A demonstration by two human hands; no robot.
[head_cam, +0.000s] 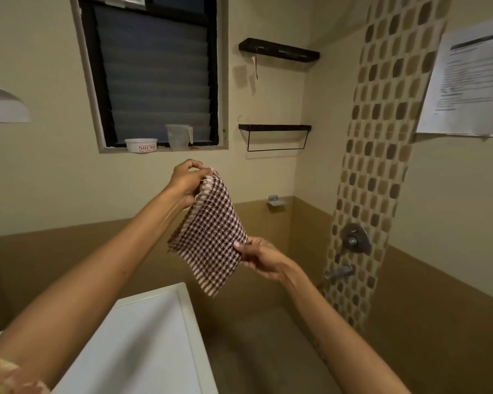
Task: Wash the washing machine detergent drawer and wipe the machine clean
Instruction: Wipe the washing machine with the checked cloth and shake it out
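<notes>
Above the near corner of the washing machine (143, 336), a checked cloth (211, 243) is held up in the air between both hands. The left hand (187, 184) pinches the cloth's top corner between thumb and curled fingertips. The right hand (261, 260) grips the lower right edge with the thumb lying on the front of the fabric. The cloth hangs slack and slightly twisted between the two grips, with its bottom corner free. The machine's white top panel lies below and to the left of the cloth, well apart from it. The detergent drawer is nowhere in view, so I cannot say whether it has been washed yet.

This looks like the readying of the cloth for the wiping part of the task. To do it well, I would pull the two grips apart until the fabric lies flat, then fold it into a firm pad that fits one palm (a loose, trailing cloth only pushes dirt about). Whether the cloth is damp cannot be told from here. The tap (339, 272) on the tiled strip to the right is near if it needs wetting, and it should be wrung hard afterwards so no water runs into the seams. Wiping would best run from the far edge of the panel toward the body, turning the pad to a fresh face as it soils.
</notes>
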